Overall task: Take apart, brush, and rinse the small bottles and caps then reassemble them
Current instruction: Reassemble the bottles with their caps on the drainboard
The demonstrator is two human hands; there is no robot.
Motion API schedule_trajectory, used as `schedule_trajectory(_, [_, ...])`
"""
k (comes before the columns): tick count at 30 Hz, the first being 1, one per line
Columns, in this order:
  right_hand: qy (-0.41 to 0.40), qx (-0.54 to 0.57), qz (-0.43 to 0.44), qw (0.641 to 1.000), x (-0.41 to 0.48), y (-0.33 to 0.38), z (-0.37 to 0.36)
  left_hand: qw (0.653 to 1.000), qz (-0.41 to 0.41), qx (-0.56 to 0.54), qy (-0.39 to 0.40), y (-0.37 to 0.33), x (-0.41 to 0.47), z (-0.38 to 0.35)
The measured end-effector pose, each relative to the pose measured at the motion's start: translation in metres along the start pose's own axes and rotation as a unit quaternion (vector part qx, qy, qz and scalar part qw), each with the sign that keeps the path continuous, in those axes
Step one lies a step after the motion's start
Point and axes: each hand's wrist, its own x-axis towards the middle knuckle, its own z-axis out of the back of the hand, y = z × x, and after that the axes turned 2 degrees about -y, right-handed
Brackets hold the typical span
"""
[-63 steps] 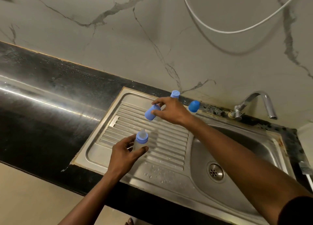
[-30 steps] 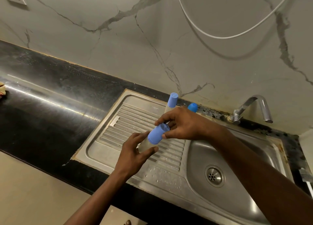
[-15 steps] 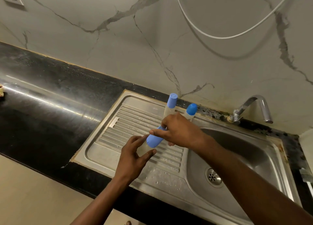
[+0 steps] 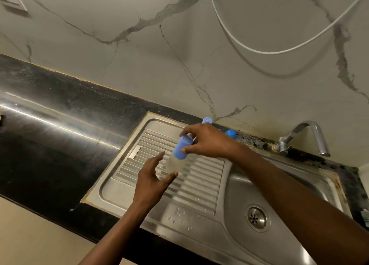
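Observation:
A small clear bottle (image 4: 175,164) with a tall blue cap (image 4: 182,147) hangs tilted over the ribbed drainboard (image 4: 201,180). My right hand (image 4: 209,141) grips the blue cap between thumb and fingers. My left hand (image 4: 152,181) is just below and left of the bottle, its fingers spread, thumb tip close to the bottle's base. Behind my right hand, two more bottles stand at the drainboard's back edge; only one's blue cap top (image 4: 207,120) and the other's rounded blue cap (image 4: 230,133) show.
The steel sink basin with its drain (image 4: 255,217) lies to the right, the tap (image 4: 305,136) at its back. A black counter (image 4: 50,136) stretches left. A white hose (image 4: 259,51) loops on the marble wall. A pale object (image 4: 365,216) pokes in at the right edge.
My right hand has lifted the capped bottle up and slightly back. My left hand's fingers have opened away from the bottle body that they held before.

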Motion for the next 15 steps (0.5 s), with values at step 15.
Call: schedule_trajectory(15, [-0.051, -0.081, -0.072, 0.993, 0.132, -0.041, 0.012, 0.999, 0.030, 0.006, -0.018, 0.014, 0.016, 0.015])
